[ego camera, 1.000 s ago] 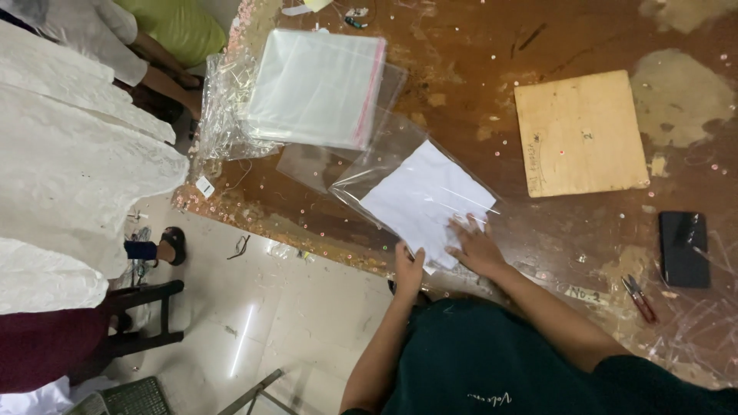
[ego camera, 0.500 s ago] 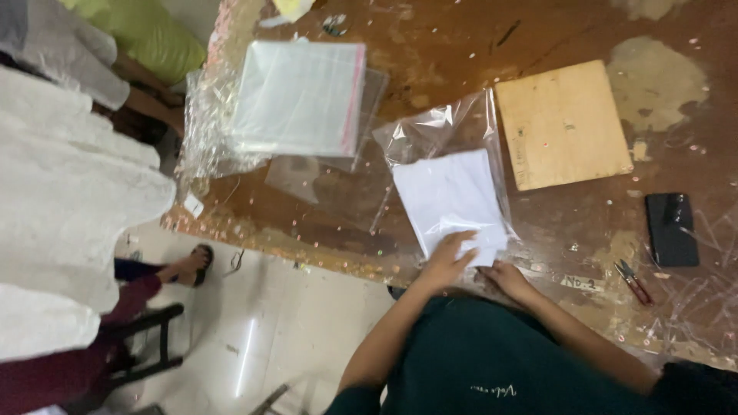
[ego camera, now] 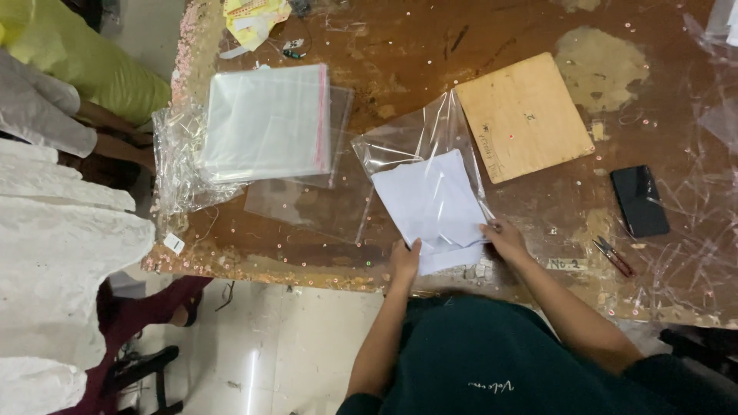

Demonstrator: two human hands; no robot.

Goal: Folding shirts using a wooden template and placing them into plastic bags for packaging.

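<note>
Hands at table edge, both pinching white folded cloth (ego camera: 430, 204) half inside clear bag (ego camera: 407, 142): left hand (ego camera: 405, 261) at its 7 o'clock corner, right hand (ego camera: 503, 238) at 4 o'clock. Wooden board (ego camera: 523, 115) lies at 1 o'clock, bag stack (ego camera: 265, 123) at 10.

Dark green top filling the view toward 6 o'clock, small pale script stitched across its chest, sleeves ended high on the arms, both forearms bare, left hand (ego camera: 405, 260) and right hand (ego camera: 505, 238) ungloved, no rings or watch showed.
</note>
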